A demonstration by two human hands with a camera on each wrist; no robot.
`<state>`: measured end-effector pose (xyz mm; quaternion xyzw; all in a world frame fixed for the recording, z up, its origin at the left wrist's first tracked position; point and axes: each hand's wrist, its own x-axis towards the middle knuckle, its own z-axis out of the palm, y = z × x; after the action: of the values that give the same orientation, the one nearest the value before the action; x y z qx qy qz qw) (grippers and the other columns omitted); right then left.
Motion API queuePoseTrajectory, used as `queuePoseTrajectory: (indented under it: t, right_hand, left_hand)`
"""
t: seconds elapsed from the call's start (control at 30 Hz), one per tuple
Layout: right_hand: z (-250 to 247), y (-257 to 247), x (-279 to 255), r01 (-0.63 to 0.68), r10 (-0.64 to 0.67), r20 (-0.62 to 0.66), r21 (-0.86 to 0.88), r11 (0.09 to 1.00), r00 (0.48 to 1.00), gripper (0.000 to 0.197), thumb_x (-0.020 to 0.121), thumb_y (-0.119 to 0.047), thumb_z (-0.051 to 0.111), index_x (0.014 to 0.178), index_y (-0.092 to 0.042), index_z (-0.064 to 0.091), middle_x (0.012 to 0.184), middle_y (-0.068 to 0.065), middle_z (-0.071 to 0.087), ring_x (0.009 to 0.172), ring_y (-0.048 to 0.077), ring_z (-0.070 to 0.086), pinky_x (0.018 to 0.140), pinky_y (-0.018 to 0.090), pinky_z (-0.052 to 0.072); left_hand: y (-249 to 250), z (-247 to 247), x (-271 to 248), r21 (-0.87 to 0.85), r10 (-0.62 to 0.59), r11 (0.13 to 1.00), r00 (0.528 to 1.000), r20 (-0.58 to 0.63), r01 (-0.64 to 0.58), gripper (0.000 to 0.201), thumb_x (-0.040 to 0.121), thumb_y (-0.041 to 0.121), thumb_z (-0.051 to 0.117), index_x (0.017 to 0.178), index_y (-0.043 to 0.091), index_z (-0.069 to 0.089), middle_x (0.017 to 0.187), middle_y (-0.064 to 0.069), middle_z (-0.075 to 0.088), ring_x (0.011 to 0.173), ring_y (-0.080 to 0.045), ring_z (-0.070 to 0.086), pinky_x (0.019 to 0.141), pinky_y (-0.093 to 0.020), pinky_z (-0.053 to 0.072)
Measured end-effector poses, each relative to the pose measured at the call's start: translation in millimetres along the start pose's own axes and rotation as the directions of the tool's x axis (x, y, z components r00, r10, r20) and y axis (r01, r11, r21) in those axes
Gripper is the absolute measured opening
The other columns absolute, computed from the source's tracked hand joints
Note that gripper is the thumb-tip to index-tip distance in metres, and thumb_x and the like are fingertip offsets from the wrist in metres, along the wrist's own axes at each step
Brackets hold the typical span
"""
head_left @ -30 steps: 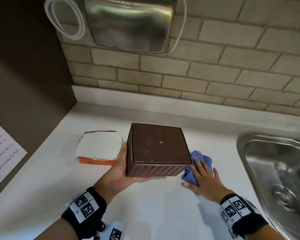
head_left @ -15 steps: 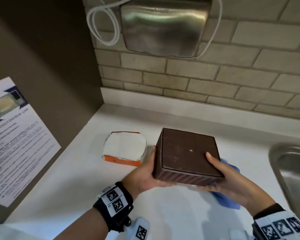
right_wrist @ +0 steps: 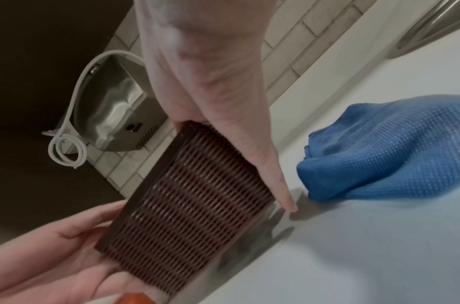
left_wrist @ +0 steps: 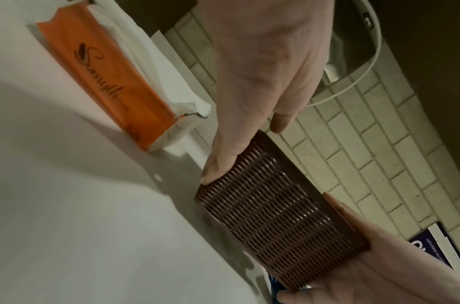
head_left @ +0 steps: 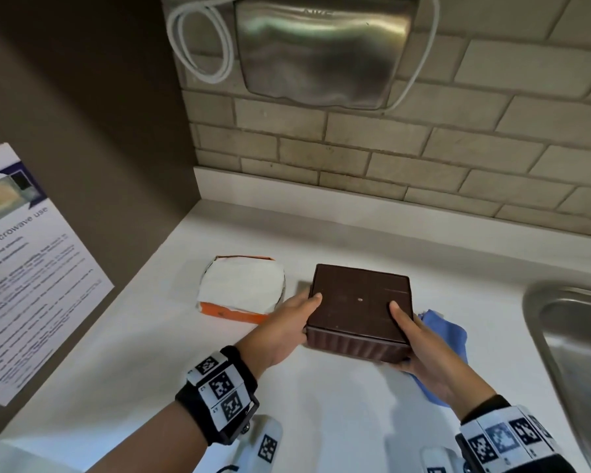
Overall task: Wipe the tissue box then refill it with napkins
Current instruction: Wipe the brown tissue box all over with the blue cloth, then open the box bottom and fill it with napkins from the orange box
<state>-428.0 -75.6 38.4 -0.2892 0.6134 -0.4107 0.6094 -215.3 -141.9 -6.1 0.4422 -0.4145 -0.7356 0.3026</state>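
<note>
A dark brown square tissue box [head_left: 359,308] with ribbed sides [left_wrist: 275,214] [right_wrist: 189,207] is held over the white counter [head_left: 151,353]. My left hand [head_left: 287,324] grips its left side, thumb on the top face. My right hand [head_left: 420,349] grips the right side, thumb on top as well. An opened orange pack of white napkins [head_left: 241,290] [left_wrist: 106,72] lies on the counter just left of the box. A crumpled blue cloth [head_left: 440,332] [right_wrist: 387,150] lies on the counter right of the box, partly under my right hand.
A steel sink [head_left: 574,353] is set into the counter at the right. A metal hand dryer [head_left: 321,49] with a coiled white cable [head_left: 202,39] hangs on the tiled wall above. A printed notice [head_left: 24,268] is stuck on the brown side wall at the left.
My right hand left the blue cloth and took hold of the box's right side. Both hands now hold the box, and my left thumb has come onto its top face.
</note>
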Motion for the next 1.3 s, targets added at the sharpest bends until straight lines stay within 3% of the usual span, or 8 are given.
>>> queuePoseTrajectory:
  t: [0.37,0.5,0.67,0.73,0.83,1.0,1.2,1.3]
  right_hand:
    - [5,11,13,0.06,-0.07,-0.07,-0.137,0.989,0.995,0.04,0.093,-0.043,0.049,0.129,-0.024,0.052,0.118,-0.002,0.068,0.107,0.017,0.064,0.101,0.043,0.048]
    - [3,19,20,0.037,-0.049,-0.066,-0.172,0.984,0.997,0.044,0.092,-0.047,0.048,0.131,-0.026,0.048,0.119,-0.001,0.066,0.106,0.018,0.064,0.097,0.044,0.05]
    - [-4,17,21,0.065,-0.112,-0.088,-0.42,0.905,0.99,0.093,0.074,-0.073,0.049,0.148,-0.029,0.014,0.137,-0.01,0.046,0.126,0.017,0.048,0.108,0.038,0.039]
    - [-8,10,13,0.198,-0.281,-0.05,-0.591,0.782,0.958,0.089,0.082,-0.065,0.046,0.149,-0.027,0.002,0.15,-0.005,0.03,0.137,0.013,0.03,0.114,0.035,0.028]
    - [-19,-1,-3,0.359,-0.456,0.194,-0.881,0.308,0.869,0.08,0.089,-0.054,0.045,0.15,-0.023,0.002,0.158,-0.009,-0.004,0.134,0.0,0.011,0.114,0.027,0.018]
    - [-43,6,7,0.384,-0.346,0.518,-0.838,-0.387,0.782,0.071,0.078,-0.035,0.072,0.135,-0.002,0.044,0.141,0.019,0.048,0.121,0.029,0.056,0.09,0.038,0.053]
    - [-55,25,28,0.321,-0.202,0.551,-0.704,-0.634,0.81,0.069,0.084,0.001,0.057,0.137,0.014,0.015,0.144,0.034,0.033,0.128,0.044,0.044,0.083,0.046,0.055]
    - [-46,18,16,0.257,-0.23,0.562,-0.654,-0.711,0.795,0.071,0.061,-0.002,0.072,0.126,0.013,0.047,0.128,0.032,0.053,0.112,0.038,0.061,0.066,0.036,0.059]
  left_hand:
    - [-6,-2,7,0.013,-0.054,0.998,0.998,0.015,0.054,0.073,0.071,0.059,0.068,0.139,0.044,0.045,0.14,0.012,0.057,0.133,-0.017,0.05,0.116,-0.054,0.028]
    - [-9,-4,5,0.029,-0.025,0.999,0.997,0.066,0.023,0.035,0.094,0.037,0.059,0.128,0.044,0.055,0.132,0.011,0.064,0.126,-0.014,0.057,0.112,-0.046,0.038]
    - [-13,-10,2,0.186,0.072,0.979,0.992,0.1,-0.09,0.067,0.084,0.033,0.074,0.14,0.04,0.038,0.142,0.01,0.054,0.129,-0.008,0.053,0.107,-0.035,0.046]
    - [-21,-16,5,0.273,0.097,0.955,0.992,0.079,-0.116,0.107,0.062,0.051,0.087,0.148,0.047,0.022,0.155,0.009,0.038,0.14,-0.011,0.041,0.113,-0.045,0.039]
    - [-29,-22,7,0.384,0.144,0.909,0.987,0.074,-0.162,0.128,0.049,0.058,0.09,0.145,0.054,0.006,0.162,0.012,0.018,0.147,-0.013,0.028,0.117,-0.048,0.032]
    - [-33,-24,11,0.456,0.156,0.871,0.983,0.094,-0.181,0.127,0.046,0.059,0.091,0.13,0.077,-0.003,0.158,0.019,0.025,0.148,-0.015,0.025,0.117,-0.051,0.031]
    - [-29,-18,9,0.39,0.176,0.893,0.973,0.152,-0.223,0.131,0.053,0.04,0.092,0.153,0.04,0.007,0.154,0.007,0.039,0.138,-0.013,0.044,0.115,-0.048,0.036]
    - [-28,-17,8,0.425,0.18,0.876,0.972,0.15,-0.228,0.122,0.059,0.04,0.09,0.152,0.041,0.011,0.151,0.005,0.043,0.137,-0.014,0.046,0.116,-0.049,0.034]
